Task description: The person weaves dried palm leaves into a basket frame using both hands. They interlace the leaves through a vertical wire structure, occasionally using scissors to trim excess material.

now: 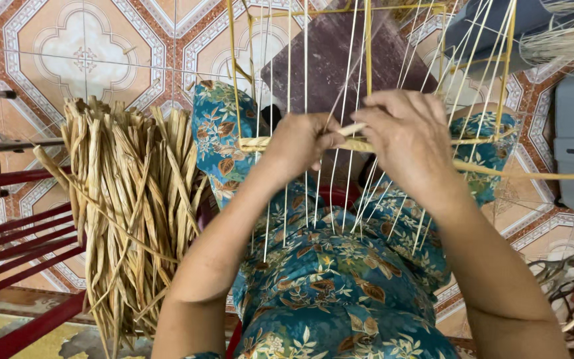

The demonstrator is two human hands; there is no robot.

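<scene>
Strand position: pale fibre strand (pixel 533 174) lies at mid-height of the frame, running from the hands out to the right edge.
Strand axis: long axis near horizontal, slightly lower toward the right; it crosses the upright strings almost at right angles.
Woven end: near end of the strand meets the flat woven row (pixel 255 142) at centre frame, just left of the hands.
Upright strings: white warp strings (pixel 305 73) run from the top of the frame down past the hands to the lap, held on a yellow frame (pixel 368 46).
Left hand: left hand (pixel 300 146) sits centre frame, thumb and fingers closed together on the strand where it passes among the strings.
Right hand: right hand (pixel 410 139) sits just right of centre, touching the left at the fingertips, fingers curled down over the strand; the back of the hand hides the fingertips, so whether they are clamped on the strand cannot be told.
Nearer hand: the free length leaves on the right side, so the right hand is nearer to it; the left hand is nearer to the woven row.
Supply: bundle of dried fibre (pixel 127 206) hangs at left of frame, well apart from both hands.
Support: lap in blue floral cloth (pixel 327 279) lies below the strings, lower centre.
</scene>
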